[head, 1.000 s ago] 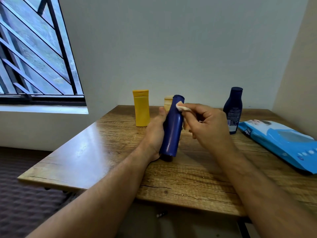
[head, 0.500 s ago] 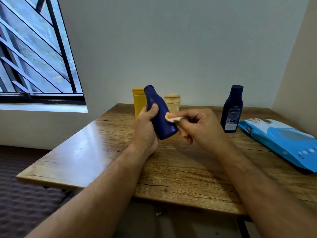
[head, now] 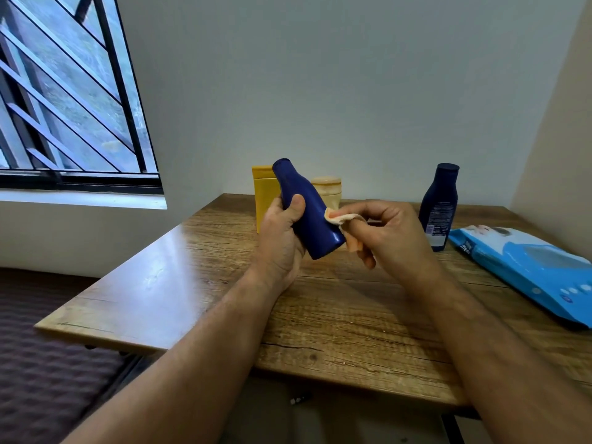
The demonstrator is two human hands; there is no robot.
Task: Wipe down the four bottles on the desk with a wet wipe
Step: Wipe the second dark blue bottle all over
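My left hand (head: 282, 238) grips a blue bottle (head: 307, 209) above the wooden desk (head: 336, 299), tilted with its neck up and to the left. My right hand (head: 387, 235) pinches a small wet wipe (head: 342, 218) against the bottle's right side. Behind them a yellow bottle (head: 264, 195) and a beige jar-like bottle (head: 328, 189) stand near the wall, both partly hidden. A dark navy bottle (head: 440, 203) stands upright to the right.
A blue pack of wet wipes (head: 531, 267) lies flat on the desk's right side. A barred window (head: 64, 100) fills the upper left. White walls close the desk at the back and right; its left and near edges drop to a dark floor.
The blue bottle went from leaning right with its base on the desk to lifted and tilted left. My right hand with the wipe moved from the bottle's top to its lower side.
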